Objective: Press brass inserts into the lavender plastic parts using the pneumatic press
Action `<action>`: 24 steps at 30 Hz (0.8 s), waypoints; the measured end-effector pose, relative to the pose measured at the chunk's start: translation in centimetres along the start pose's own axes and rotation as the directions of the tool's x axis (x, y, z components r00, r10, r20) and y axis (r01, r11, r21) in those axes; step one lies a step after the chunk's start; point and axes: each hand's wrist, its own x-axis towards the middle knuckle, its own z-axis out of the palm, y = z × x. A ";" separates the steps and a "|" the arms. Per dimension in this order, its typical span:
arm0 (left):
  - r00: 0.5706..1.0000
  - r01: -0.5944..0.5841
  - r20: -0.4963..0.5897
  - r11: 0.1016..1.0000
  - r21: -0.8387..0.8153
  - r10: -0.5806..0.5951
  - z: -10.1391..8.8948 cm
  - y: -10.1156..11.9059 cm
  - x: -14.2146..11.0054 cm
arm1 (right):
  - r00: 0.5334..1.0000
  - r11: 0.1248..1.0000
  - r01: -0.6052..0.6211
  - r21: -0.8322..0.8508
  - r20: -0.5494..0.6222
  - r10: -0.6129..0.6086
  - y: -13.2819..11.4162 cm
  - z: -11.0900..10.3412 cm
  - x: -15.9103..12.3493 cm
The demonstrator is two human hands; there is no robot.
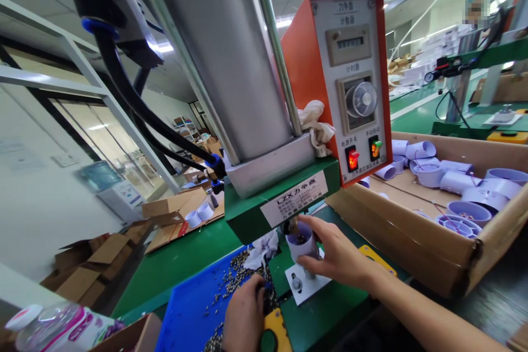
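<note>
My right hand (340, 250) grips a pale lavender plastic pipe fitting (301, 245), thumb low on its side and forefinger at its rim. The fitting sits beneath the head of a green press (247, 220), over a metal post on a white plate (303, 286). Small metal pieces show inside its open top. My left hand (244, 313) is closed, fingers curled, at the right edge of a blue tray (185, 302) scattered with small metal pieces (233, 278). What those fingers hold, if anything, is hidden. Right beside that hand is a yellow button box (277, 330) with a dark green button.
A cardboard box (404, 231) of lavender fittings stands on the right. An orange control box (346, 88) with lit switches is mounted beside the press cylinder (223, 49). A second yellow box (377, 258) lies behind my right wrist. A bottle (61, 330) stands at lower left.
</note>
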 end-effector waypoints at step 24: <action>0.982 -0.043 -0.185 0.996 -0.084 0.026 0.1 -0.8 -0.3 | 1.000 1.000 0.009 -0.018 0.001 -0.009 2.1 2.6 -2.3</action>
